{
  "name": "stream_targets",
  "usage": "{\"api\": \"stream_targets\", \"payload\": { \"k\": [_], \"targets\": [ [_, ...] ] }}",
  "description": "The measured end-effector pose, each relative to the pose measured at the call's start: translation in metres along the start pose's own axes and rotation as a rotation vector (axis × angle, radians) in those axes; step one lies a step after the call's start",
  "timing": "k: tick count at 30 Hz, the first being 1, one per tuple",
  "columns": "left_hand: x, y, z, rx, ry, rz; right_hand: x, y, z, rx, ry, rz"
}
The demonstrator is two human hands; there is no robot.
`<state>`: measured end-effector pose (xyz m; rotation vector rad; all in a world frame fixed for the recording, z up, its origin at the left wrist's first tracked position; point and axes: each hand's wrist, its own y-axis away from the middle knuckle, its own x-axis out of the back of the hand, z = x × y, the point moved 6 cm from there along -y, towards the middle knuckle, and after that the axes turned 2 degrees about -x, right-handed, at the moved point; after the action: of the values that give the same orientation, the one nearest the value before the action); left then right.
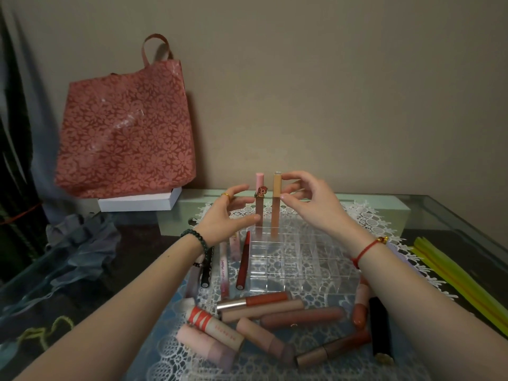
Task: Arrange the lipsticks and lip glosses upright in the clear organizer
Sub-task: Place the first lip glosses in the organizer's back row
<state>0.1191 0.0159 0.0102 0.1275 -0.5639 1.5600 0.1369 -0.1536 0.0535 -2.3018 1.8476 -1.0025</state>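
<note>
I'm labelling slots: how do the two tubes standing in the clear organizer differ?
The pink-capped tube has a round cap and a unicorn charm; the tan-capped tube has a square, plain cap. The right hand pinches the tan-capped tube's cap; the pink-capped tube's cap stands free. Both stand upright in the far row of the clear organizer.
</note>
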Motion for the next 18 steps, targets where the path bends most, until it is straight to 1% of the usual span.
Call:
{"api": "stream_targets", "payload": {
  "k": [2, 4, 7, 9, 12, 15, 18],
  "targets": [
    [0.007, 0.007, -0.001, 0.005, 0.028, 0.014, 0.004, 0.004, 0.0, 0.003, -0.006, 0.01],
    [0.017, 0.014, -0.003, 0.011, 0.045, 0.065, 0.009, 0.009, 0.001, 0.005, -0.008, 0.027],
    [0.028, 0.028, -0.004, 0.01, 0.017, 0.16, 0.015, 0.018, 0.005, -0.005, -0.016, 0.052],
    [0.031, 0.038, -0.004, 0.008, -0.03, 0.177, 0.019, 0.026, 0.007, -0.009, -0.025, 0.07],
    [0.024, 0.054, -0.004, -0.004, -0.2, 0.136, 0.021, 0.038, 0.01, -0.012, -0.044, 0.084],
    [0.007, 0.066, -0.001, -0.023, -0.364, 0.043, 0.02, 0.048, 0.012, -0.013, -0.068, 0.081],
    [-0.005, 0.072, 0.0, -0.069, -0.541, -0.016, 0.02, 0.057, 0.013, -0.001, -0.083, 0.076]
  ]
}}
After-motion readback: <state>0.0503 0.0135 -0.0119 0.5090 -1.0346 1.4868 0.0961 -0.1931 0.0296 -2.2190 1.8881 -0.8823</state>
